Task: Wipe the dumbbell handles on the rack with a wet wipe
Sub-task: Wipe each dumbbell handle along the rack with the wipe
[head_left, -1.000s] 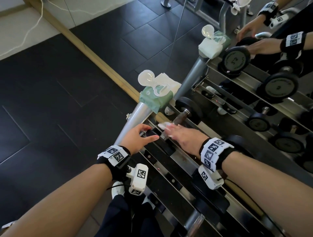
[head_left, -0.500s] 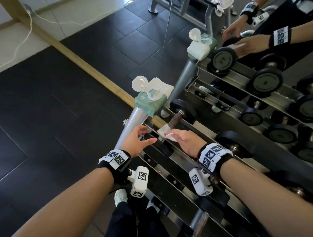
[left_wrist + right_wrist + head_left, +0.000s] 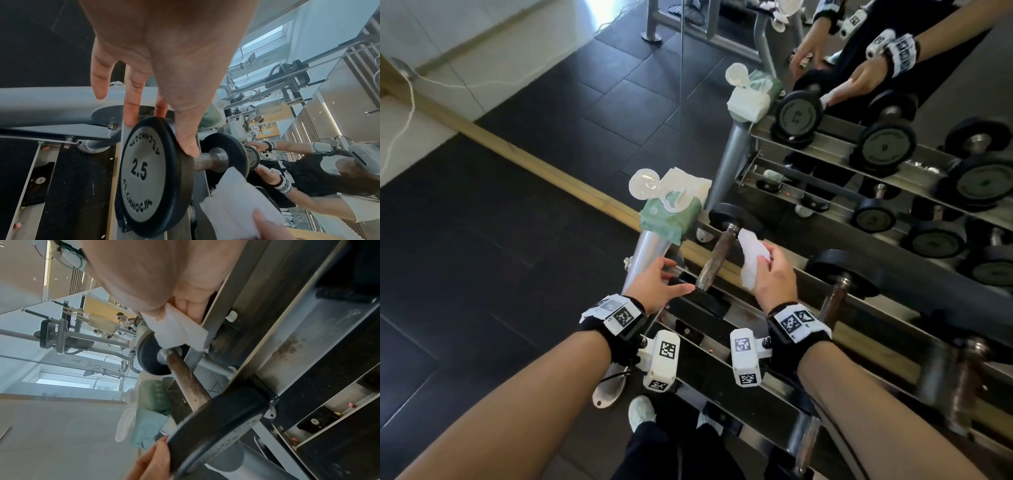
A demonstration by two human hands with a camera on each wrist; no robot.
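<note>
The rack [image 3: 726, 320], steel rails on a grey post, stands on a dark tiled floor [image 3: 482, 267] against a mirror. On its top tier, at the left end, rests a 2.5 dumbbell [image 3: 717, 253], rusty handle bare, its plates on the black saddles. A green wipes pack [image 3: 667, 219] sits on the post top just beside it, lid flipped open. Next along the tier rests another dumbbell [image 3: 839, 284], and a third sits further right, blurred.
</note>
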